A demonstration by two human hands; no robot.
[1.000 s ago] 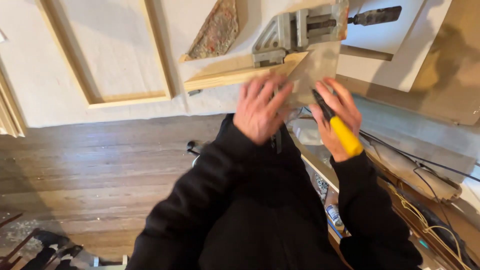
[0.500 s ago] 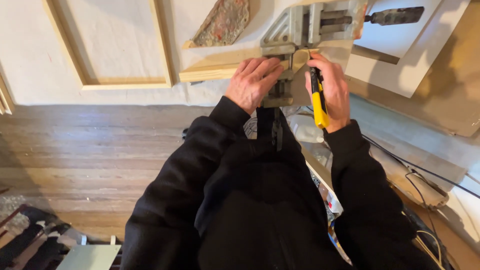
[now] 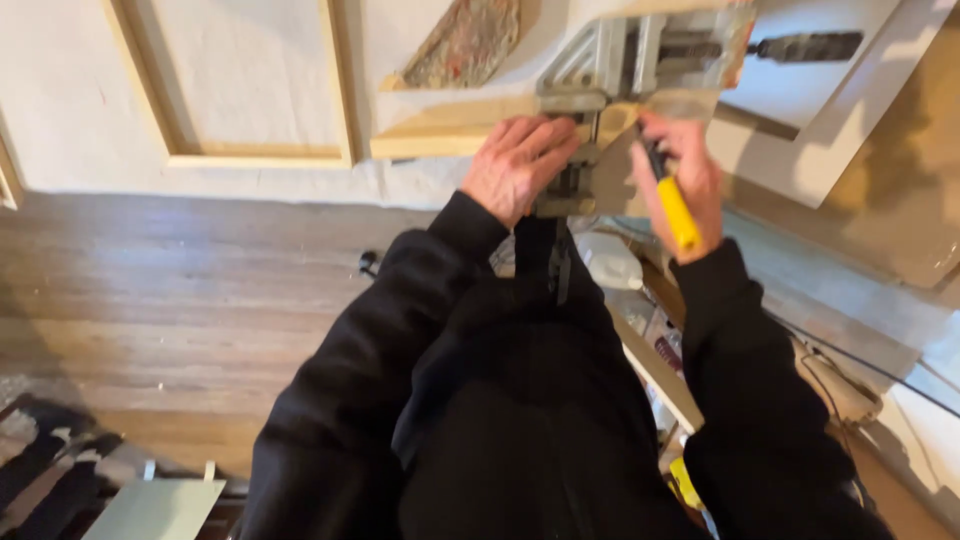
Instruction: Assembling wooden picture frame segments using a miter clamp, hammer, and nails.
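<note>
Both hands have shifted slightly along the clamp since half a second ago, the right one lifting a little. Near the viewer, two black sleeves (image 3: 400, 380) reach forward over the wooden floor (image 3: 170, 300). One left hand (image 3: 520, 165) lies curled over the clamp's lower part, fingers bent onto the metal. One right hand (image 3: 682, 165) is closed round one yellow-handled tool (image 3: 678, 212), tip up at the clamp. One grey corner clamp (image 3: 610, 70) grips one wooden bar (image 3: 450, 128). Farther off, one wooden frame (image 3: 250, 155) leans on the white wall.
</note>
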